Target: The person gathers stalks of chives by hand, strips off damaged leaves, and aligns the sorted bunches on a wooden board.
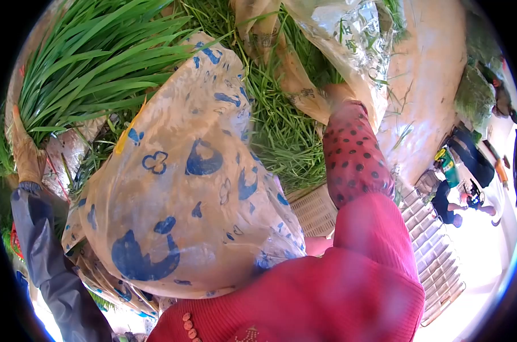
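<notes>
My right hand (337, 94), below a red polka-dot sleeve cover, reaches to the clear plastic (358, 62) at the edge of the cut green leaves (281, 125). Its fingers are hidden, so its grip cannot be made out. My left hand does not show. A large translucent plastic sheet with blue prints (201, 188) spreads in front of my red clothing, over part of the greens. Long green leaves (110, 62) lie in a bundle at the upper left.
Another person's hand (27, 151), in a dark sleeve, is beside the leaf bundle at the left. A pale slatted crate (432, 251) stands at the right. Behind it are a green container (449, 169), dark items and part of a person. A tan surface (423, 74) extends at the upper right.
</notes>
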A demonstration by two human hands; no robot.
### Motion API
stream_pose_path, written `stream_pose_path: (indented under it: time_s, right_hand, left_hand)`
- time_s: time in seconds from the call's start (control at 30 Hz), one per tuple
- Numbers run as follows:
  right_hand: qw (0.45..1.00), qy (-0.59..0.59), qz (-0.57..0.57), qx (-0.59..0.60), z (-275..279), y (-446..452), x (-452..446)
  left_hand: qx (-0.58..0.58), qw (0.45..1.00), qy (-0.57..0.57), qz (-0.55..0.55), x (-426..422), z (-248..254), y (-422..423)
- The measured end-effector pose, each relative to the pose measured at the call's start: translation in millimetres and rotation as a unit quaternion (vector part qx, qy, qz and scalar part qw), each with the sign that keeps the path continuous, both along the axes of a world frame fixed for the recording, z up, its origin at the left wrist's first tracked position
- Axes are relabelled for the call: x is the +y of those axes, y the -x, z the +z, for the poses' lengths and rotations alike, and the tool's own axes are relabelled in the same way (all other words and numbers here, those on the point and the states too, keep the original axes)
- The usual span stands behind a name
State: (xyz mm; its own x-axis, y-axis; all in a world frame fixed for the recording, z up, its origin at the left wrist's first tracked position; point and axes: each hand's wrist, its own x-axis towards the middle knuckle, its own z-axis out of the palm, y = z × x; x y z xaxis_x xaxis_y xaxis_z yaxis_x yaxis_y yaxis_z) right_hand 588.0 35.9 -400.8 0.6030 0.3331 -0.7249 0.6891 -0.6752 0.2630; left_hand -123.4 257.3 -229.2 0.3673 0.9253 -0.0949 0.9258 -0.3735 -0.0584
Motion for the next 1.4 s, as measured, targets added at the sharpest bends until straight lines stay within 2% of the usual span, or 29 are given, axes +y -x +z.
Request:
stream_pose_path:
  time_s: [0.07,0.17,0.2,0.33,0.4,0.43,0.47,0.5,0.63,0.7,0.77,0.83,0.87,0.93,0.97,1.0,1.07,1.1,1.13,1.17,1.2,1.23,1.27,1.3,1.33,1.37,1.4]
  right_hand:
    - [0.994,0.038,0.081,0.060,-20.3,-42.8,-27.0]
    - [0.995,-0.046,0.012,0.086,-6.5,-66.1,-29.1]
    - [0.996,-0.049,0.026,0.075,3.5,-66.2,-24.5]
    - [0.994,-0.063,0.083,0.034,60.9,-27.2,2.4]
    - [0.978,-0.188,0.087,0.016,153.2,42.5,34.3]
    - [0.975,-0.210,0.077,-0.013,150.7,44.8,24.5]
    - [0.967,-0.224,0.115,-0.028,163.5,57.6,21.5]
    - [0.965,-0.224,0.135,-0.026,177.4,72.1,13.4]
    - [0.960,-0.224,0.154,0.058,219.7,104.2,-27.3]
    - [0.967,-0.149,0.205,0.036,263.4,120.3,-31.3]
    - [0.968,-0.173,0.180,0.008,273.0,104.8,-51.5]
    - [0.967,-0.230,0.096,-0.052,298.7,97.2,-64.3]
    - [0.981,-0.167,0.064,-0.073,311.4,100.0,-69.1]
    - [0.985,-0.133,0.066,-0.092,299.2,58.3,-110.9]
    - [0.988,-0.097,0.084,-0.089,298.7,38.0,-127.7]
    - [0.988,-0.089,0.052,-0.112,309.9,31.8,-135.0]
    - [0.972,-0.164,0.086,-0.147,312.1,8.4,-163.9]
    - [0.975,-0.137,0.071,-0.160,323.6,8.7,-158.1]
    - [0.971,-0.164,0.061,-0.161,332.9,10.5,-156.8]
    - [0.964,-0.169,0.051,-0.197,334.9,5.7,-154.5]
    - [0.961,-0.228,0.046,-0.146,351.1,11.4,-142.3]
    - [0.947,-0.284,0.035,-0.142,377.1,39.8,-120.5]
    - [0.934,-0.339,0.010,-0.113,391.5,56.3,-100.9]
    - [0.924,-0.361,0.057,-0.108,392.9,53.5,-84.2]
    - [0.909,-0.388,0.101,-0.117,405.7,77.1,-61.3]
    - [0.890,-0.414,0.141,-0.132,423.4,108.0,-39.0]
    - [0.860,-0.472,0.181,-0.072,432.8,133.7,-22.1]
  left_hand:
    - [-0.011,1.000,0.000,-0.005,2.0,-1.2,4.6]
    - [0.054,0.998,-0.014,-0.009,6.0,-6.9,12.2]
    - [0.050,0.998,-0.023,-0.012,8.1,-13.4,18.4]
    - [0.014,1.000,-0.027,0.007,8.5,-26.6,24.5]
    - [-0.025,0.999,-0.013,0.033,11.8,-37.4,32.1]
    - [-0.045,0.998,-0.007,0.046,13.4,-42.7,35.9]
    - [-0.005,0.998,-0.007,0.059,7.3,-31.3,14.5]
    - [0.036,0.997,-0.006,0.072,2.5,-23.8,2.7]
    - [0.028,0.992,0.041,0.112,7.9,-32.6,4.9]
    - [0.057,0.991,0.030,0.114,6.6,-32.0,-1.5]
    - [0.078,0.985,0.032,0.149,3.5,-32.3,-11.6]
    - [0.073,0.985,0.030,0.153,8.2,-29.1,-13.4]
    - [0.040,0.988,0.039,0.141,10.0,-27.3,-9.0]
    - [-0.005,0.993,0.045,0.112,11.6,-14.2,-24.3]
    - [0.064,0.995,0.034,0.071,10.5,6.6,-38.9]
    - [0.138,0.989,0.021,0.045,4.6,32.4,-50.1]
    - [-0.112,0.981,0.031,0.154,-18.8,80.7,-71.7]
    - [-0.430,0.865,0.026,0.257,-23.3,105.2,-89.7]
    - [-0.083,0.992,0.092,0.038,-20.6,141.2,-89.4]
    - [-0.094,0.995,-0.019,-0.018,-29.6,121.6,-89.1]
    - [-0.095,0.984,-0.137,-0.065,-38.7,101.1,-88.6]
    - [-0.144,0.984,-0.105,-0.025,-61.4,119.6,-118.1]
    - [-0.268,0.962,-0.006,-0.051,-70.6,129.8,-142.0]
    - [-0.367,0.921,0.120,-0.059,-88.2,158.1,-171.8]
    - [-0.440,0.869,0.198,-0.110,-108.1,162.4,-192.9]
    - [-0.520,0.785,0.303,-0.146,-125.8,170.4,-215.3]
    - [-0.657,0.584,0.476,-0.035,-150.6,171.9,-233.7]
